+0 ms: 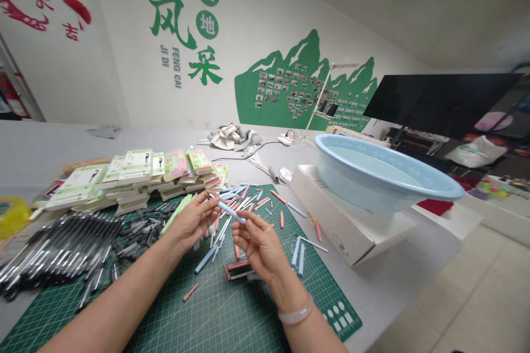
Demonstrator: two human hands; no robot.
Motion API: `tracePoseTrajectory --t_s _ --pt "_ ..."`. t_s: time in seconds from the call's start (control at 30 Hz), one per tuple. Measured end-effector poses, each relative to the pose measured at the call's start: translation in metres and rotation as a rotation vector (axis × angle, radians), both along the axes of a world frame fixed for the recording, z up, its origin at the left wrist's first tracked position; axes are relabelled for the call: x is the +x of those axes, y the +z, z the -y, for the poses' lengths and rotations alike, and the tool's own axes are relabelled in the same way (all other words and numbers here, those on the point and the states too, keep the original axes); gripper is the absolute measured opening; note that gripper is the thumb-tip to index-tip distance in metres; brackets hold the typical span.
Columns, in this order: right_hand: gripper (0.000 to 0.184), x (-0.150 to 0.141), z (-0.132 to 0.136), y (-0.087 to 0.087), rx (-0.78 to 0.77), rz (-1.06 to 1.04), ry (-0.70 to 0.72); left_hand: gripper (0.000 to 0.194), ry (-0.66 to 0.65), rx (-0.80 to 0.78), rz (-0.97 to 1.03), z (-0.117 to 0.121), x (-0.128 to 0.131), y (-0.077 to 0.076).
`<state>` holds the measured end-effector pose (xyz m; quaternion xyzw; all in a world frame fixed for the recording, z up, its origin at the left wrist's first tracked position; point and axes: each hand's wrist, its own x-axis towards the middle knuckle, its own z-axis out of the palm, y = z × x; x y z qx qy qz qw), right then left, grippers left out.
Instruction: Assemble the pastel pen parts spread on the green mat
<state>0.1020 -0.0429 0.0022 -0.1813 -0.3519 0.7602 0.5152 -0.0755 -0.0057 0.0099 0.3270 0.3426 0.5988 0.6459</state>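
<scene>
Between my two hands, above the green cutting mat (pixel 207 314), is a light blue pen barrel (pixel 228 210), held at a slant. My left hand (pixel 194 222) pinches its upper left end, where a thin white piece shows at the fingertips. The fingers of my right hand (pixel 261 245) close on its lower right end. Below and around them lie loose blue pen parts (pixel 205 260), pink pen parts (pixel 282 219) and thin white refills (pixel 223 230). A small pink piece (pixel 191 292) lies apart on the mat, nearer to me.
Black pens (pixel 62 248) lie in rows at the left, with stacked small boxes (pixel 136 168) behind. A blue basin (pixel 360 176) rests on a white carton (pixel 335 226) at the right. Cloths (pixel 232 137) and a cable lie at the back; yellow tape (pixel 14 215) is far left.
</scene>
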Motion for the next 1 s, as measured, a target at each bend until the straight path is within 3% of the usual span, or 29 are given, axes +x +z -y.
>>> tracePoseTrajectory --t_s 0.1,0.27,0.33,0.43,0.53,0.63,0.83,1.0 --pt "0.024 0.002 -0.002 -0.001 0.02 0.01 -0.04 0.014 -0.004 -0.005 0.058 -0.002 -0.002 -0.001" --pt "0.024 0.011 -0.007 0.0 0.032 0.04 -0.046 0.009 0.209 -0.013 0.039 -0.009 -0.015 0.0" --pt "0.023 0.014 -0.008 0.0 0.026 0.044 -0.052 0.013 0.222 -0.046 -0.037 -0.009 -0.016 -0.002" --pt "0.021 0.015 -0.011 -0.002 0.011 0.061 -0.069 0.013 0.023 -0.09 -0.13 -0.004 -0.004 -0.007" --pt "0.021 0.015 -0.014 -0.005 0.012 0.107 -0.103 0.016 -0.231 -0.188 -0.113 0.004 0.015 -0.013" --pt "0.022 0.016 -0.016 -0.005 0.023 0.147 -0.146 0.016 -0.386 -0.27 -0.085 0.01 0.029 -0.019" --pt "0.027 0.02 -0.018 -0.005 0.019 0.241 -0.207 0.014 -0.444 -0.294 0.006 0.009 0.03 -0.032" --pt "0.026 0.026 -0.025 -0.011 -0.02 0.286 -0.325 0.011 -0.423 -0.292 0.004 0.007 0.025 -0.033"
